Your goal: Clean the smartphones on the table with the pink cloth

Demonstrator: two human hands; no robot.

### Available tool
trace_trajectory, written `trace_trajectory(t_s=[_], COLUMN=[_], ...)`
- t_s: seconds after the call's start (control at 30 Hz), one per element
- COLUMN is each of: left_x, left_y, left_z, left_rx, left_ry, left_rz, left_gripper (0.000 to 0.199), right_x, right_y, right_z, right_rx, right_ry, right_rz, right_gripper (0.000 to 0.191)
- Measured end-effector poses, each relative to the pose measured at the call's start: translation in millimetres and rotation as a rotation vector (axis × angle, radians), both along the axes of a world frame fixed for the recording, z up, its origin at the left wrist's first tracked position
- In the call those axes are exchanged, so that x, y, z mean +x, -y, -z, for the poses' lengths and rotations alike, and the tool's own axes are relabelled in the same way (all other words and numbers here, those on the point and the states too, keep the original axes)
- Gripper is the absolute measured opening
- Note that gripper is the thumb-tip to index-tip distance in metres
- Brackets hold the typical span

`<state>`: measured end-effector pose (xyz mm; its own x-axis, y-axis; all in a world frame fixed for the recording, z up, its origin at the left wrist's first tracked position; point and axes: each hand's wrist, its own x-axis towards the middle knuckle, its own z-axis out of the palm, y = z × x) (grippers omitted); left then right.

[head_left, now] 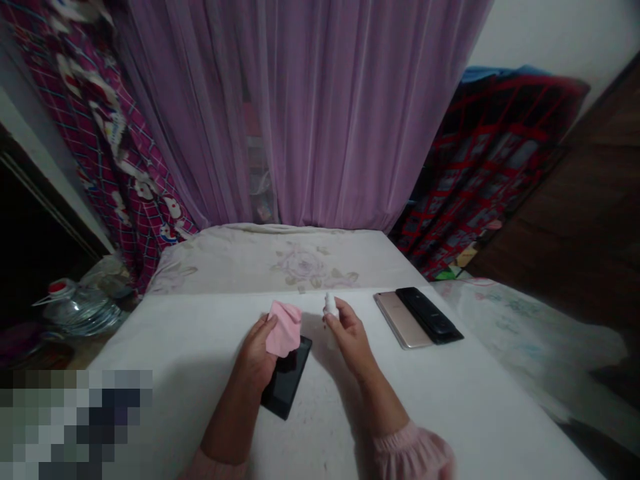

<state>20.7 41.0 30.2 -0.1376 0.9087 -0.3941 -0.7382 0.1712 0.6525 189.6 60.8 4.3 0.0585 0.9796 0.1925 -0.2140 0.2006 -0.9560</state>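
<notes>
**Pink fabric cloth (283, 328) clasped in left hand (255, 353); small white bottle (330, 305) narrowly pinched in right hand (351, 337).**
Black smartphone (287, 380) under cloth; gold smartphone (403, 320) beside second black smartphone (429, 315), toward white table (450, 407) right edge.

Phone (286, 381) on table (165, 327), two phones (403, 321) rightward

A gold-backed phone (400, 321) and a black phone (429, 315) lie side by side, touching, near the far right edge of the white tabletop (150, 333); floral bedding (280, 260) sits beyond the far edge; a sheer purple curtain (320, 113) hangs behind it; magenta cartoon-print fabric (120, 153) hangs left of the curtain; red-and-black grid fabric (493, 153) is on the right; a clear plastic jug with a red cap (83, 310) sits off the left edge; a pale quilt (530, 327) lies off the right edge, below a brown wood panel (565, 213).
</notes>
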Motion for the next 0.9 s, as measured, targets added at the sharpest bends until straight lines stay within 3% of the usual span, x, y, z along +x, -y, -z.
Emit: trace_trajectory(t_s=[0.2,0.37,0.67,0.9], left_x=[1.7,2.6,1.8,0.5], left_y=[4.4,6.5,7.4,6.8], left_z=[-6.9,-12.3,-11.7,-8.2], left_rx=[0.058,0.068,0.09,0.101], left_ry=[-0.019,-0.022,-0.031,-0.033], left_rz=[0.018,-0.001,0.012,0.002], left_gripper=[0.015,0.016,0.026,0.024], right_x=[-15.1,-18.5,-15.7,-19.4], right_y=[6.6,15.4,16.7,13.2], right_z=[-12.9,-25.6,-25.8,-7.5], right_rx=[0.285,0.408,0.402,0.167], right_ry=[0.399,0.525,0.564,0.272], right_rz=[0.142,0.226,0.222,0.071], right_gripper=[0.028,0.024,0.027,0.033])
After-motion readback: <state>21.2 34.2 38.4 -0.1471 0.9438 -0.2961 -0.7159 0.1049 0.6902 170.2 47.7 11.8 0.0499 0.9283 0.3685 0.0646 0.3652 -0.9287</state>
